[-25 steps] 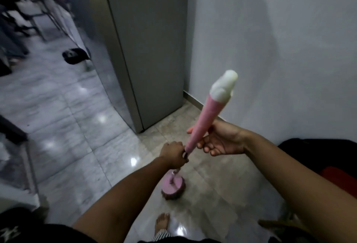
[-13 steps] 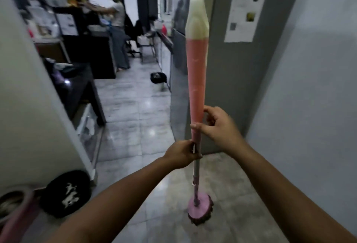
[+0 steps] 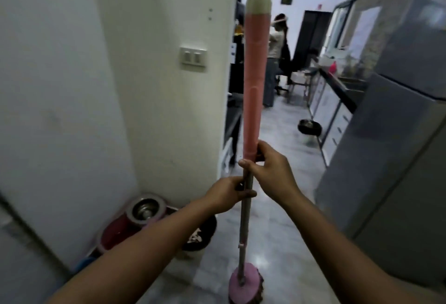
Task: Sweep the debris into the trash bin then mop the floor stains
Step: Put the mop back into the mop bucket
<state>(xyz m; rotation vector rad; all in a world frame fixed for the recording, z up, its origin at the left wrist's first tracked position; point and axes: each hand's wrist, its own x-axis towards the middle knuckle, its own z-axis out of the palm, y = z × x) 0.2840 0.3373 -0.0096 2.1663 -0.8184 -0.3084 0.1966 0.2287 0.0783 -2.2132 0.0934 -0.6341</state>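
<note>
A pink mop with a white top stands upright in front of me. Its round pink head rests on the grey marble floor. My left hand is closed around the thin metal shaft. Just above it, my right hand grips the bottom of the pink sleeve. A red mop bucket with a steel spinner basket sits low left against the white wall. A black trash bin stands further down the corridor.
A white wall with a light switch fills the left. A grey fridge stands at right. A dark round object lies beside the bucket. A person stands far down the corridor by counters.
The view has swung left from the corner and fridge toward the white wall and bucket. The mop has gone from tilted to upright, both hands still on it.
</note>
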